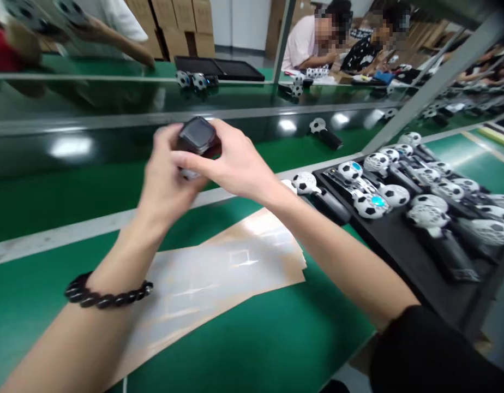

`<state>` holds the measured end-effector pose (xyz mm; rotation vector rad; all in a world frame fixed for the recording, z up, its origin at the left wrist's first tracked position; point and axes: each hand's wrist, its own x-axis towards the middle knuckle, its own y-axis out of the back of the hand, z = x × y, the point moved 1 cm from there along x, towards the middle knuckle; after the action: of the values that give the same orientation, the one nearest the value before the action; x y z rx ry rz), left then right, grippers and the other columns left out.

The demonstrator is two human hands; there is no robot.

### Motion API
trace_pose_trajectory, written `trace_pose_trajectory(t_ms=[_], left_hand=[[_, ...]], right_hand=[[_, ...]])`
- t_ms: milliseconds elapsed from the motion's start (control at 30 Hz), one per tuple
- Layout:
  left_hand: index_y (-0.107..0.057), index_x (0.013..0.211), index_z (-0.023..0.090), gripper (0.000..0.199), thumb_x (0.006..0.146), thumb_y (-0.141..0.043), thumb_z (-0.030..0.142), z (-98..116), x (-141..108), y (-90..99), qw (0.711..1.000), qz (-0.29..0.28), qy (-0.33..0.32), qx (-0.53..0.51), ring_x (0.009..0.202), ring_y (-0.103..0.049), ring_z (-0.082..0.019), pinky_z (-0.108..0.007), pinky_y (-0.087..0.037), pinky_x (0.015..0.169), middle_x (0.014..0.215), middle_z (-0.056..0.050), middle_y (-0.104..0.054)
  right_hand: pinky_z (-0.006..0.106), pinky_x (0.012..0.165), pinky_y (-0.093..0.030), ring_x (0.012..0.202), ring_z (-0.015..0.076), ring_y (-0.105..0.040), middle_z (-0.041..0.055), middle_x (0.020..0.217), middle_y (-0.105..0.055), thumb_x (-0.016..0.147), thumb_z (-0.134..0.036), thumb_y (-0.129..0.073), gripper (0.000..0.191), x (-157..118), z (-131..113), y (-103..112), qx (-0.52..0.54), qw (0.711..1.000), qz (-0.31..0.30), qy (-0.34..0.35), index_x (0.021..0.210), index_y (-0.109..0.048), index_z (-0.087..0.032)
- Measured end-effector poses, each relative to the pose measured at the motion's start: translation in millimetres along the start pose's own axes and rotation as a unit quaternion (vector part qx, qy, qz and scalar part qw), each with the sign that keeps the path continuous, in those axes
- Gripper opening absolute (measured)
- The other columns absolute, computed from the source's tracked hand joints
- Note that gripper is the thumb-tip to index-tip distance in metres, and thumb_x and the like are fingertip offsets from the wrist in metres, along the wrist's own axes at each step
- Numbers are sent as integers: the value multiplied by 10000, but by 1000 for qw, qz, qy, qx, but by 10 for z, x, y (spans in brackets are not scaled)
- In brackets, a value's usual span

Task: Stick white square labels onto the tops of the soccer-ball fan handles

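Device (pixel 197 132), dark, blurred, gripped between left hand (pixel 164 180) and right hand (pixel 238 164), raised near far edge of desk (pixel 285 333); underside hidden by grip. Sheets (pixel 211 278) on desk, partly covered. Black tray (pixel 393 243) of football-patterned units (pixel 427 213) along right edge, rightmost cut off.

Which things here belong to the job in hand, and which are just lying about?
Job, judging by closeness:
dark device, held by left hand and right hand
layered sheets
probably the football-patterned devices in the near tray

Lying about, apparently:
cardboard boxes
far black tray
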<state>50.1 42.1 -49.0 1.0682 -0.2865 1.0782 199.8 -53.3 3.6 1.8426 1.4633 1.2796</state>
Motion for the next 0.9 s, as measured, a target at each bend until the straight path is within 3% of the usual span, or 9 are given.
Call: trace_pose_trajectory(t_ms=[67,133,200,333,433,533,633,733,900], left_hand=[[-639,1097,124,530,716,-813,449,286,44,6,997,70,-10,-33,970,-701,-277,-555,-576,955,1025,-62,-698],[-649,933,120,473,666,-860,449,472,2,8,991,99,11,-89,815,-704,-237,-532,-608,858,857,-22,-674],[-638,873,136,411,667,-873,403,599,-107,-40,976,121,43,-175,719,-698,-204,-459,-624,752,802,-9,-667],[-626,854,184,294,725,-848,325,792,-367,-299,953,112,34,-281,666,-690,-186,-372,-604,631,763,7,-672],[-622,831,192,302,734,-873,329,868,-535,-486,957,62,-19,-281,721,-698,-189,-336,-597,641,776,-6,-684],[-621,875,205,309,773,-861,372,887,-659,-552,963,41,-52,-262,746,-699,-186,-323,-591,644,835,-24,-708],[-624,935,233,324,805,-824,452,883,-708,-540,970,21,-43,-238,811,-706,-214,-358,-599,671,911,-42,-720],[-624,863,234,300,807,-820,453,868,-702,-519,971,8,-34,-237,813,-702,-217,-359,-593,660,897,-38,-711],[-638,808,227,293,799,-820,457,822,-685,-516,973,16,-22,-229,762,-697,-224,-392,-576,663,825,-36,-697]], right_hand=[[274,887,-538,1140,170,-653,3,1216,-689,1055,-398,-449,279,-474,-64,126,138,989,51,-16,1190,-614,-219],[265,818,-535,1004,154,-683,-7,1044,-729,1014,-360,-534,190,-1048,-20,162,126,981,80,-126,1072,-649,-221],[267,641,-509,727,155,-678,-8,785,-722,955,-253,-593,158,-1589,68,84,98,979,30,-177,822,-664,-208],[300,603,-519,677,184,-675,38,820,-723,933,-220,-624,89,-2203,184,-207,49,963,28,-262,876,-689,-198],[360,709,-557,793,229,-697,80,935,-718,934,-230,-635,82,-2281,138,-363,28,956,41,-290,993,-674,-188],[378,737,-556,832,247,-697,78,921,-705,953,-200,-594,61,-2254,81,-408,25,954,37,-295,929,-650,-200],[388,746,-558,843,253,-706,90,974,-708,954,-187,-584,58,-2243,62,-400,26,953,32,-300,946,-639,-205],[410,769,-561,896,277,-714,110,1030,-708,956,-184,-575,103,-2241,58,-389,23,951,29,-307,1036,-639,-200],[396,733,-545,848,275,-693,79,926,-696,937,-177,-574,96,-2203,56,-374,29,947,17,-320,860,-612,-221]])
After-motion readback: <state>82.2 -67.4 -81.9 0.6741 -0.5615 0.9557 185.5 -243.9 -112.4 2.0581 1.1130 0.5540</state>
